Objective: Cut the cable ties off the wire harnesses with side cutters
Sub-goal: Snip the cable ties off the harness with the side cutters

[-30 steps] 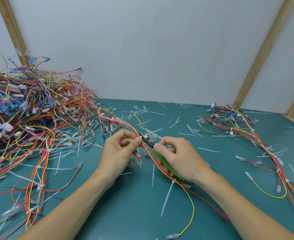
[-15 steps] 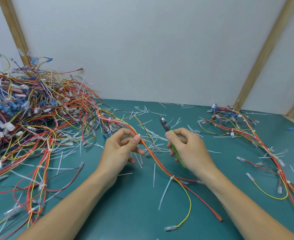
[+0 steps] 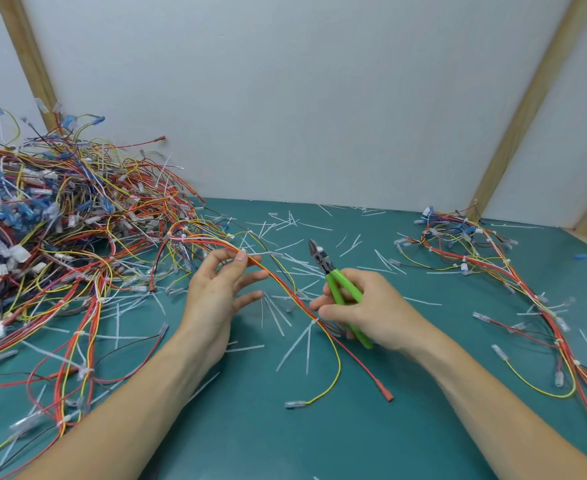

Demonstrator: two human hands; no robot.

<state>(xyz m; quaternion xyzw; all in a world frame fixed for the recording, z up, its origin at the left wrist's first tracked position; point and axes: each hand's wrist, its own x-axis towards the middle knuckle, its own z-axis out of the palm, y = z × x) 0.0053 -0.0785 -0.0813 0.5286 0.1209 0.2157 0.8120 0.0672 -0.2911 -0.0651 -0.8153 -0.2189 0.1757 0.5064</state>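
1. Now that the side cutters (image 3: 323,259) have swung up off the wires, their nose points toward 11 o'clock, clear of the harness (image 3: 285,289), where a second ago it was pressed in at the strand between the two hands.
2. Its green handles stay wrapped in the right hand (image 3: 364,310), whose fingers curl round them; whether the blades are parted or closed I cannot tell.
3. At 9 o'clock of the tool, the left hand (image 3: 215,296) has loosened: thumb and forefinger lightly pinch the red-and-yellow strand, the other fingers spread.
4. Judging from this, one tie has just been snipped and the hands are shifting along to the next.
5. A white cable tie (image 3: 314,322) remains on the strand just beside the right fingertips, toward 6 o'clock of the cutter nose, so it is probably next.
6. Cut tie scraps (image 3: 285,244) litter the green bench (image 3: 285,438); the large uncut pile (image 3: 42,237) sits at 9 o'clock, so plenty remains.
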